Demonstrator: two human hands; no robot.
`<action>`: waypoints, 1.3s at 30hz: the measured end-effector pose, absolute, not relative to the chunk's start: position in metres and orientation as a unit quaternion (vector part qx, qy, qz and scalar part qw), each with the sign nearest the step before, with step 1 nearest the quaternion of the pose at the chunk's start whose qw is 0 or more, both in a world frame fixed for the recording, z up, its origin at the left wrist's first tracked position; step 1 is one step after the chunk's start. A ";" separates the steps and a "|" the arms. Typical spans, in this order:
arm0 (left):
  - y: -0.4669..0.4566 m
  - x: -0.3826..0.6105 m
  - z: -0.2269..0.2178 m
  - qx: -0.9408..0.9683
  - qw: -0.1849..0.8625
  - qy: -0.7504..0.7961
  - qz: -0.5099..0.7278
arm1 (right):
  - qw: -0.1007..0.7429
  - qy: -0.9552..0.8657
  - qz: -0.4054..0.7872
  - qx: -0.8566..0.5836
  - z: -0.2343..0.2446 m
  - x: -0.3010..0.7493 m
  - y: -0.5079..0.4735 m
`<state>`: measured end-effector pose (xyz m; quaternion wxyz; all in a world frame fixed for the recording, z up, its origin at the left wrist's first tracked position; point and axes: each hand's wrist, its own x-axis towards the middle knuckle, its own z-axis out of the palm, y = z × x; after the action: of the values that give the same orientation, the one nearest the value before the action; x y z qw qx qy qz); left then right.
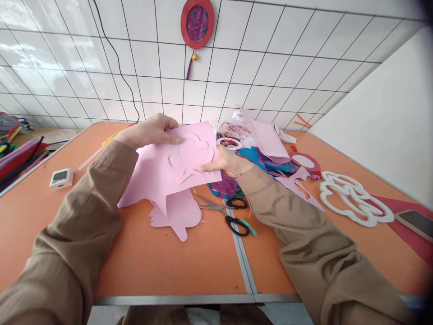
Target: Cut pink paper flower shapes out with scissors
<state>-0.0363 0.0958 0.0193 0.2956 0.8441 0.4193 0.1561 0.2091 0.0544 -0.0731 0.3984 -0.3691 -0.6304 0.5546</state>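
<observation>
Between my two hands a pink paper sheet point(152, 167) is raised over the table, with curved cut lines and a partly cut shape in it. My left hand point(152, 131) pinches its upper left edge, thumb on the front. At the right edge, my right hand point(228, 160) grips it with the thumb across the front; the fingers behind are hidden. Below lies a pink paper cutout point(182, 214) with a rounded outline, partly covered by the sheet. Scissors point(219, 207) with black handles lie spread just right of the cutout, beside a small teal item point(249, 227).
Patterned blue fabric point(250, 155), pink paper scraps point(301, 183) and a folded pink sheet point(269, 140) crowd the back right. White cloud-shaped frames point(352, 198) and a phone point(417, 223) lie farther right. A white device point(61, 178) stands at left. A round ornament point(197, 22) hangs on the tiled wall.
</observation>
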 end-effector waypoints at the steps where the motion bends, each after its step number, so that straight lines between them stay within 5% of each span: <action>1: 0.096 -0.036 0.019 0.835 0.308 0.426 0.163 | 0.399 -0.626 0.560 -0.369 -0.072 0.209 0.054; 12: 0.091 -0.031 0.020 0.830 0.317 0.427 0.166 | 0.466 -0.500 0.605 -0.408 -0.069 0.203 0.050; 39: 0.092 -0.037 0.022 0.829 0.307 0.446 0.139 | 0.479 -0.535 0.564 -0.407 -0.066 0.202 0.052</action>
<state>-0.0373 0.0923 0.0223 0.3068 0.8292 0.4461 0.1388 0.2024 0.0515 -0.0661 0.4792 -0.4073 -0.5352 0.5639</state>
